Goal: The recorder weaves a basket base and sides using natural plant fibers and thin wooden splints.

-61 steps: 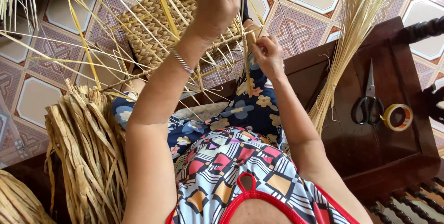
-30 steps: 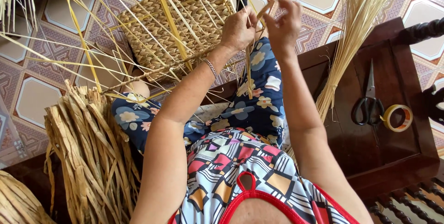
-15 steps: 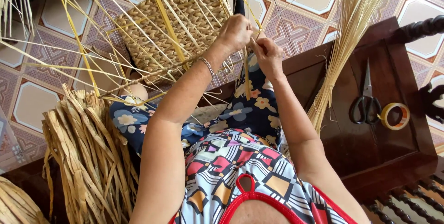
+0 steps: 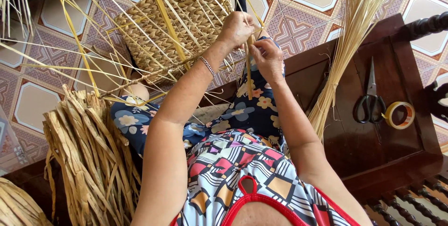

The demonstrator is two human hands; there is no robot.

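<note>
A half-woven straw basket rests on my knees, with long yellow spokes fanning out from it. My left hand grips the basket's near edge, fingers closed around the weave and a strand. My right hand is just beside it, pinching a flat tan straw strand that hangs down over my floral skirt. The two hands almost touch. A bracelet sits on my left wrist.
A bundle of thin pale reeds leans on the dark wooden bench to my right, where black scissors and a roll of tape lie. A pile of dried flat leaves stands at my left. Patterned tiles cover the floor.
Two seconds ago my left hand was raised high over the basket. It has come down to the basket's edge next to my right hand, and both have stayed there working the strand.
</note>
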